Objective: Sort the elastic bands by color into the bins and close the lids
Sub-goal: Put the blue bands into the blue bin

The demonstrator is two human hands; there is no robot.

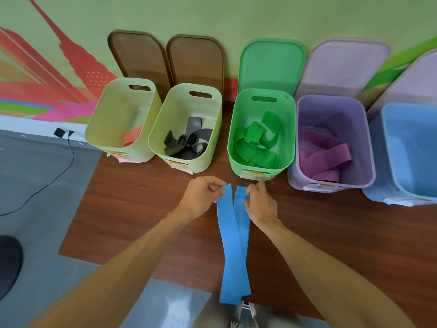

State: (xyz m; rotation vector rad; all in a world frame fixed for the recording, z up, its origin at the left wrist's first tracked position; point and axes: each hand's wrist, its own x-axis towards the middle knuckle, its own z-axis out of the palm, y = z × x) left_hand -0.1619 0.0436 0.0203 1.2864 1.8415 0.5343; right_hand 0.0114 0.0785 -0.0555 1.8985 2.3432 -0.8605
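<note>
- Blue elastic, one item: the blue band (233, 252) is held up at centre frame, in front of the green bin (238, 119) and over the wooden tabletop (142, 209). Its two strips hang side by side toward the lower centre edge.
- The left hand (203, 195) has its grip pinched on the band's upper left end.
- The right hand (260, 204) has its grip pinched on the upper right end, and the two ends are held slightly apart.
- Five open bins stand in a row across the upper half. From left:
  - a first pale bin (113, 110) holds an orange band (132, 138);
  - a second pale bin (175, 114) holds grey bands (189, 140);
  - the green bin holds green bands (255, 140);
  - a purple bin (314, 112) holds purple bands (324, 157);
  - a blue bin (413, 133) is cut by the right edge.
- The lids stand upright behind the bins against the wall: brown lids (139, 55), a green lid (272, 65) and lilac lids (343, 67).
</note>
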